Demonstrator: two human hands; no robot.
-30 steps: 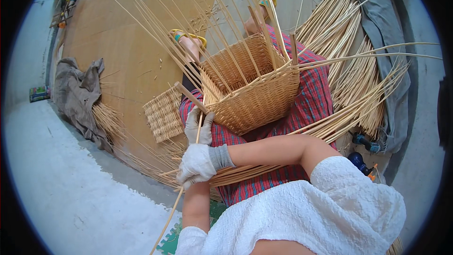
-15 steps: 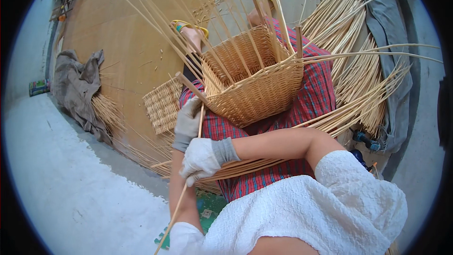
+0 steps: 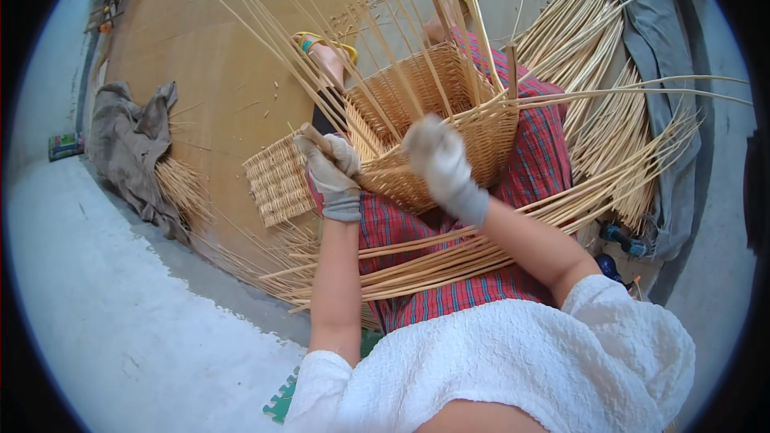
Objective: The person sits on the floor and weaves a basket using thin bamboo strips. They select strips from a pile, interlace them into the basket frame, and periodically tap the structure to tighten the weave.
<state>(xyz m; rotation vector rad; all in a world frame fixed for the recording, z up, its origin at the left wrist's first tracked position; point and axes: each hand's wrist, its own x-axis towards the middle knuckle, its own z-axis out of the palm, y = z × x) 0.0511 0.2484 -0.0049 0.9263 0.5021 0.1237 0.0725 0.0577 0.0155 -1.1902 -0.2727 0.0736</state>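
Honey-coloured wicker forms the boxy basket (image 3: 499, 143), tilted on the plaid lap (image 3: 547, 152), tightly woven, its inner weave (image 3: 415, 76) in view, long pale stakes (image 3: 480, 24) rising from its rim (image 3: 481, 115). The left hand (image 3: 330, 168) wraps a wooden corner post (image 3: 314, 138); the right hand (image 3: 443, 164), by the near wall (image 3: 401, 190), is too blurred to tell whether it grips anything.

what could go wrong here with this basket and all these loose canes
The basket rests on the legs, so it might tip or twist if the left hand, wrapped around a corner stick, loosened. The upright canes could spring or snag near the blurred right hand. The loose canes lying across the lap could slide off or catch a forearm.
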